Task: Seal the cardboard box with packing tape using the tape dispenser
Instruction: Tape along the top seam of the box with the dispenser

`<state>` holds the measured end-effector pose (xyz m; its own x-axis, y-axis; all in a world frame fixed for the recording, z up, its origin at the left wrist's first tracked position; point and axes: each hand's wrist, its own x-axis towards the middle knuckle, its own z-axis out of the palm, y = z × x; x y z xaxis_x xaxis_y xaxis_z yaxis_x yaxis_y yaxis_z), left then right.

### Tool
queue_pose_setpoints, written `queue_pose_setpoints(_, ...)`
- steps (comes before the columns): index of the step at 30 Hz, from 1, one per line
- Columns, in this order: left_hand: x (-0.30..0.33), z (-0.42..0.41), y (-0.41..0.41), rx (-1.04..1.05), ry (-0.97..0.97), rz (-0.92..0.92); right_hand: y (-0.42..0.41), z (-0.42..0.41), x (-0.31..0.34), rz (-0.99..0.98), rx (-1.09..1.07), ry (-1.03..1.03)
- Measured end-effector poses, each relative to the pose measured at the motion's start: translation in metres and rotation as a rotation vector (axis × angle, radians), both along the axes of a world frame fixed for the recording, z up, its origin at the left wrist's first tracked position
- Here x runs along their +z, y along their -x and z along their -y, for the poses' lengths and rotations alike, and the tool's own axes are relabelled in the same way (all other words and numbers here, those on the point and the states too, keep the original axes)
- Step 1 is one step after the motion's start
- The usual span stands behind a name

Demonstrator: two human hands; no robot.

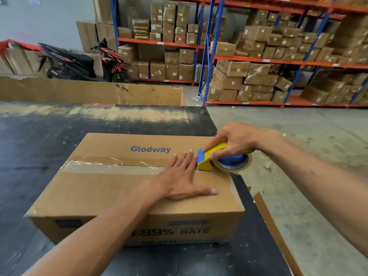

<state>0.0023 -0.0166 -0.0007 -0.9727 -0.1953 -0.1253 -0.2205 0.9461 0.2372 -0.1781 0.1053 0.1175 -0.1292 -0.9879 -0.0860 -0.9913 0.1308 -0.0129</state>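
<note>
A brown cardboard box (111,188) printed "Glodway" lies on a dark table, its top flaps closed. Clear packing tape (111,163) runs along the centre seam from the left edge toward the right. My left hand (179,178) presses flat on the box top, fingers spread over the seam. My right hand (237,144) grips a yellow and blue tape dispenser (209,160) at the right end of the seam. Its tape roll (233,163) hangs past the box's right edge.
The dark table (39,140) is worn and scuffed. Flat cardboard (276,234) leans at its right side, and a large cardboard sheet (89,90) stands behind it. A parked scooter (83,62) and blue-orange shelves of boxes (258,56) fill the background, above concrete floor (308,156).
</note>
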Motion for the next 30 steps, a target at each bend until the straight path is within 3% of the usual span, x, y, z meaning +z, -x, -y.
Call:
queue_pose_setpoints(8,0.002,0.026,-0.028,-0.002,0.028,0.016,-0.024,0.021,0.002,-0.001,0.016,0.009)
queue_pose_setpoints(12,0.003,0.026,-0.027,-0.002,0.048,0.016,-0.018,0.005,0.004,0.099,-0.024,0.040)
queue_pose_setpoints(21,0.008,0.026,-0.025,0.007,0.045,0.055,0.022,-0.058,-0.011,0.110,-0.098,0.003)
queue_pose_setpoints(30,0.006,-0.046,0.032,0.052,0.032,0.001,0.026,-0.060,-0.021,0.102,-0.086,0.089)
